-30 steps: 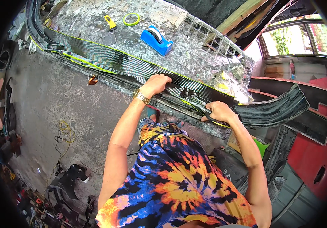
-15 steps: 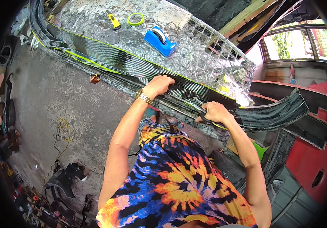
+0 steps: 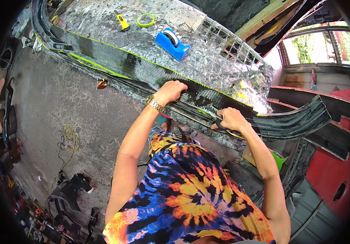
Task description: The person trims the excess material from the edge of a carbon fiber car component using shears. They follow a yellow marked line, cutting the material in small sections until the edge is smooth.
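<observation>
A long strip of black woven carbon-fibre cloth (image 3: 142,69), edged with yellow-green tape, lies along a long black curved mould (image 3: 293,122) at the table's near edge. My left hand (image 3: 171,92), with a metal watch at the wrist, is closed on the cloth's near edge, fingertips curled over it. Further right, my right hand (image 3: 231,119) is closed round the black handles of scissors (image 3: 220,125). Their blades point left along the cloth's near edge, partly hidden by cloth and fingers.
On the worktable (image 3: 207,69) lie a blue tape dispenser (image 3: 172,44), a yellow-green tape roll (image 3: 145,20) and a yellow cutter (image 3: 122,22). Wire mesh (image 3: 232,40) lines its far right side. An orange clamp (image 3: 101,84) sits at the near edge. A yellow cable (image 3: 72,138) lies on the floor.
My right thumb and the scissors handles have shifted very slightly. My left hand keeps its place on the cloth.
</observation>
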A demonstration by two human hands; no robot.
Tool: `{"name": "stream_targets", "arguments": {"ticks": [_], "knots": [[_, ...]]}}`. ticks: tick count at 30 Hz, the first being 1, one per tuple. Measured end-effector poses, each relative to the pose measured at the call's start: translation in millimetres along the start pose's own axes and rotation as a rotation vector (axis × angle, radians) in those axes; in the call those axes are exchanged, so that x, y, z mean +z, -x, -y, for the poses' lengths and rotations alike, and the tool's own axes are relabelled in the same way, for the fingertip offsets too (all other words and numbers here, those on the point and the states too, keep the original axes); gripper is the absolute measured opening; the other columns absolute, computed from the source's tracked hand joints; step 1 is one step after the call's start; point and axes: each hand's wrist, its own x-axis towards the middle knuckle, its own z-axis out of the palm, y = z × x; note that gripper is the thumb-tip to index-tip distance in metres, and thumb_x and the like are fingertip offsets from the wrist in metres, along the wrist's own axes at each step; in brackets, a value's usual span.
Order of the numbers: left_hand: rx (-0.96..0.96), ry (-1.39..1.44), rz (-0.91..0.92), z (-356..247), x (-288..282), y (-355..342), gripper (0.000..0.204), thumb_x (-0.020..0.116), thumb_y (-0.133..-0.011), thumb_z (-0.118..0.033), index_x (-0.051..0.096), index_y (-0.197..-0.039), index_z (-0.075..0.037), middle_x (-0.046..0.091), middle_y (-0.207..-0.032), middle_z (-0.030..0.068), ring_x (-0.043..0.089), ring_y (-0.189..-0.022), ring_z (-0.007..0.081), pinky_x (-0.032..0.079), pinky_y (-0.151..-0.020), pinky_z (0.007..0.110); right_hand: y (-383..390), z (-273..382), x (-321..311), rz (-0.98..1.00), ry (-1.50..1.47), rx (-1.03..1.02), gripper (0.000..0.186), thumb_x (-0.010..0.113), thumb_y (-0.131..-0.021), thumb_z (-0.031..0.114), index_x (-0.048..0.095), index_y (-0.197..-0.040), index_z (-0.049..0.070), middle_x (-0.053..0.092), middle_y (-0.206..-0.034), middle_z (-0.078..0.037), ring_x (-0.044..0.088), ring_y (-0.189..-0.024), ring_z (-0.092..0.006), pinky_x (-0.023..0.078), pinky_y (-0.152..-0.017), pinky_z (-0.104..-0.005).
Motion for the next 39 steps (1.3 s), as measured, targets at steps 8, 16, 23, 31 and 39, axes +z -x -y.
{"name": "stream_targets", "arguments": {"ticks": [8, 16, 23, 31, 39], "knots": [[0.029, -0.003, -0.020, 1, -2, -6, 0.031, 0.054, -0.078, -0.001, 0.069, -0.104, -0.008, 0.069, -0.091, 0.0165, 0.066, -0.091, 0.0329, 0.052, -0.079, 0.045, 6, -12, -3, -0.034, 0.074, -0.029, 0.065, 0.076, -0.064, 0.062, 0.066, -0.089, 0.004, 0.067, -0.083, -0.021, 0.065, -0.084, -0.0398, 0.051, -0.077, -0.0468], [0.127, 0.045, -0.171, -14, -26, 1, 0.019, 0.066, -0.078, -0.005, 0.062, -0.097, -0.006, 0.060, -0.109, 0.0073, 0.055, -0.107, 0.0268, 0.041, -0.089, 0.041, 88, -36, -70, 0.109, 0.005, 0.141, 0.061, 0.078, -0.063, 0.057, 0.061, -0.089, 0.005, 0.066, -0.080, -0.020, 0.064, -0.083, -0.0399, 0.049, -0.074, -0.0471], [0.068, 0.035, -0.132, 10, -2, -64, 0.026, 0.067, -0.079, -0.005, 0.064, -0.104, -0.007, 0.058, -0.123, 0.0086, 0.052, -0.121, 0.0277, 0.038, -0.098, 0.043, 41, -103, -74, 0.260, -0.271, 0.244, 0.061, 0.077, -0.066, 0.061, 0.061, -0.089, 0.006, 0.064, -0.074, -0.014, 0.063, -0.077, -0.0356, 0.047, -0.064, -0.0440], [-0.085, -0.104, -0.150, 13, 12, -84, 0.044, 0.074, -0.078, -0.013, 0.060, -0.120, -0.009, 0.056, -0.129, 0.0067, 0.050, -0.123, 0.0259, 0.034, -0.101, 0.042, 21, -145, -29, 0.224, -0.457, 0.182, 0.055, 0.080, -0.066, 0.053, 0.061, -0.088, 0.006, 0.061, -0.068, -0.014, 0.063, -0.073, -0.0361, 0.046, -0.063, -0.0448], [-0.001, -0.160, -0.220, -39, -11, -42, 0.038, 0.071, -0.080, -0.012, 0.062, -0.116, -0.009, 0.063, -0.115, 0.0062, 0.056, -0.114, 0.0246, 0.036, -0.099, 0.042, 81, -122, 9, -0.103, -0.326, 0.018, 0.048, 0.080, -0.066, 0.041, 0.058, -0.087, 0.003, 0.065, -0.079, -0.017, 0.063, -0.079, -0.0383, 0.049, -0.067, -0.0460]]}}
